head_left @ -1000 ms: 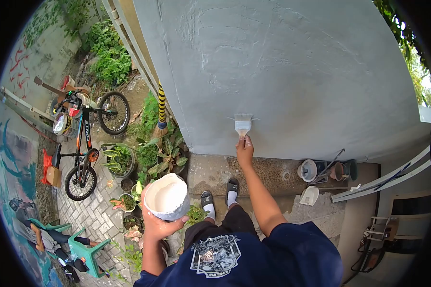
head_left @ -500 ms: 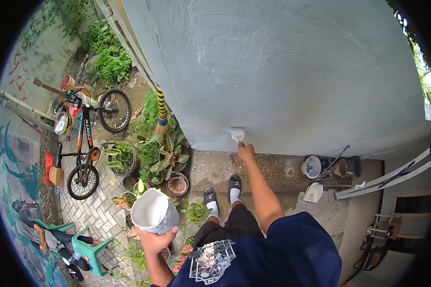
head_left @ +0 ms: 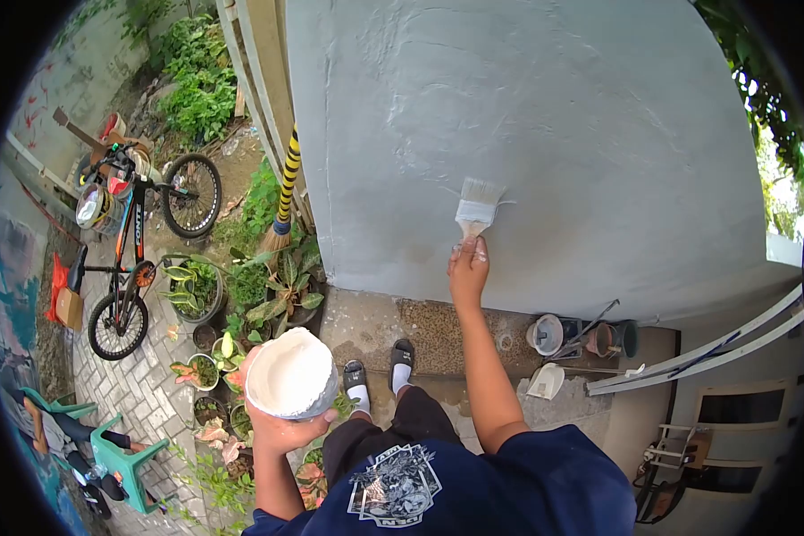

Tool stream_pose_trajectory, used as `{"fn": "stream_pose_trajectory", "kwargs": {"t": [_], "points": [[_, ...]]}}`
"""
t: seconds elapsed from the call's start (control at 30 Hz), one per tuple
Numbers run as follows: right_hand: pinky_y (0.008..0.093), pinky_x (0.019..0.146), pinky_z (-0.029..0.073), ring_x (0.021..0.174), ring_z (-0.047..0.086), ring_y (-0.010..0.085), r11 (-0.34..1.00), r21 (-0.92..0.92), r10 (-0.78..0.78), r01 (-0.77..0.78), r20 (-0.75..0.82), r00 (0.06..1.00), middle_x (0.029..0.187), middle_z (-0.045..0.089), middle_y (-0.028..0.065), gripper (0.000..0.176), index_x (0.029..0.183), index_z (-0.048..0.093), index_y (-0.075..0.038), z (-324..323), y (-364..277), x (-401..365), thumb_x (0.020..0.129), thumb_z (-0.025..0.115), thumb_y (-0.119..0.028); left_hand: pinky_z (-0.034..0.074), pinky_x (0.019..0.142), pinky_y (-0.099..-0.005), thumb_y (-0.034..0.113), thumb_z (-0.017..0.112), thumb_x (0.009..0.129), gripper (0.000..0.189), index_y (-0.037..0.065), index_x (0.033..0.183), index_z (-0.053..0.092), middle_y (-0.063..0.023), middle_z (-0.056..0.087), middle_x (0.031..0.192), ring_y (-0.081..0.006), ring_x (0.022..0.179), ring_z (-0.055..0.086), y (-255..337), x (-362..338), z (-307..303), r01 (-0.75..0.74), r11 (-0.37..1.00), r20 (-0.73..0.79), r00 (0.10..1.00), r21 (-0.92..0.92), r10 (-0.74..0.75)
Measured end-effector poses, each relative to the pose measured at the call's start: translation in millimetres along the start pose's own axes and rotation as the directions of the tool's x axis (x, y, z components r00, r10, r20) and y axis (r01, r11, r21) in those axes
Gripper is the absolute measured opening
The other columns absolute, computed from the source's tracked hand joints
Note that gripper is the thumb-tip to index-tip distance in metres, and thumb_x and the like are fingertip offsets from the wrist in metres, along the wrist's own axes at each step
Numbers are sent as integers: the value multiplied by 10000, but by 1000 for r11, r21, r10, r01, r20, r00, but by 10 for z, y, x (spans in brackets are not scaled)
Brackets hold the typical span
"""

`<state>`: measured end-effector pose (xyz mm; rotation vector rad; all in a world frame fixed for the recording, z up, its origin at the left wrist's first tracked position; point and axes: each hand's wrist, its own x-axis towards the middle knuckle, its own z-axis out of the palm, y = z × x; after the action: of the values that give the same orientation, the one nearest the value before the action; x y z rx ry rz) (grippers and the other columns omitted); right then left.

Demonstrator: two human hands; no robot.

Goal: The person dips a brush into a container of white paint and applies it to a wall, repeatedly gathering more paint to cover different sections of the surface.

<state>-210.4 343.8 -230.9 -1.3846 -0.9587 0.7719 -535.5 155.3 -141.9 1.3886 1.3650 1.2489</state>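
- The right hand (head_left: pixel 467 272) gripped a paintbrush (head_left: pixel 476 207), bristles against the grey wall (head_left: pixel 554 134);
- The left hand (head_left: pixel 281 431) clasped a white paint bucket (head_left: pixel 290 373) from beneath.

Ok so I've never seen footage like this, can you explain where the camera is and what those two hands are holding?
The camera sits on a person's head and looks down through a wide, rounded lens, so you see their own arms, dark shirt and feet. There is no machine here, just two bare hands. The right hand grips a paintbrush, its bristles against the grey wall. The left hand cradles a tub of white paint from below. Down on the ground are potted plants, a bicycle, a green chair and some buckets by the wall's base.
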Motion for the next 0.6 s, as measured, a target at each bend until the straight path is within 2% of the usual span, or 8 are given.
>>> {"fn": "stream_pose_trajectory", "kwargs": {"t": [0.17, 0.2, 0.3, 0.33, 0.5, 0.53, 0.57, 0.6], "points": [[274, 505, 401, 540, 455, 105, 998, -61, -22, 14, -120, 993, 625, 460, 13, 287, 937, 483, -15, 423, 1767, -48, 1035, 391, -268, 426, 983, -412, 383, 883, 536, 1064, 5, 1337, 295, -166, 505, 1257, -276, 1145, 538, -305, -128, 10, -31, 999, -166, 986, 11, 32], [274, 505, 401, 540, 455, 105, 997, -81, -15, 7, -93, 996, 625, 460, 13, 287, 937, 483, -15, 476, 1996, -79, 1035, 391, -268, 417, 984, -428, 410, 876, 537, 1055, 13, 1328, 302, -170, 483, 1262, -294, 1149, 524, -466, -232, -66, -11, 989, -129, 991, 145, 30], [278, 514, 406, 543, 458, 121, 988, -149, 9, -27, -120, 993, 634, 466, 32, 295, 1012, 502, -2, 542, 2666, -242, 1035, 377, -268, 404, 986, -438, 437, 872, 537, 1064, 13, 1328, 302, -173, 458, 1269, -308, 1152, 508, -779, -481, -129, 54, 969, -209, 978, 242, -2], [281, 518, 409, 542, 462, 133, 981, -177, 63, -82, -111, 992, 639, 470, 35, 313, 1054, 509, 4, 517, 2899, -303, 1034, 378, -280, 393, 982, -446, 494, 854, 537, 1089, 10, 1341, 301, -171, 445, 1263, -317, 1157, 490, -948, -605, -60, 120, 986, -294, 952, 114, -82], [299, 471, 397, 504, 456, 162, 921, -304, 250, -242, -13, 968, 653, 470, 49, 336, 1072, 486, -2, 281, 3972, -518, 1035, 365, -313, 388, 984, -448, 520, 839, 546, 1086, 5, 1341, 309, -171, 441, 1263, -317, 1159, 485, -1594, -872, 19, 198, 973, -361, 922, 120, -143], [287, 433, 368, 478, 413, 140, 769, -279, 579, -576, -80, 811, 639, 445, 32, 330, 1000, 471, -35, 323, 3881, -537, 1034, 364, -346, 387, 985, -448, 526, 836, 548, 1085, 3, 1342, 311, -171, 440, 1262, -318, 1160, 483, -1723, -893, 39, 206, 970, -373, 916, 127, -145], [274, 395, 339, 451, 370, 119, 504, -232, 829, -832, -138, 541, 625, 420, 15, 340, 928, 455, -68, 319, 3891, -530, 1034, 364, -379, 386, 985, -449, 532, 832, 550, 1085, 2, 1342, 313, -171, 439, 1262, -318, 1160, 482, -1837, -915, 63, 214, 967, -384, 911, 136, -148], [274, 395, 339, 451, 370, 119, 501, -240, 832, -832, -132, 539, 625, 420, 15, 340, 928, 455, -68, 311, 4051, -431, 1034, 364, -379, 385, 986, -449, 539, 828, 552, 1084, 0, 1342, 315, -171, 438, 1262, -318, 1161, 480, -1942, -933, 89, 223, 964, -395, 907, 146, -150]]}}
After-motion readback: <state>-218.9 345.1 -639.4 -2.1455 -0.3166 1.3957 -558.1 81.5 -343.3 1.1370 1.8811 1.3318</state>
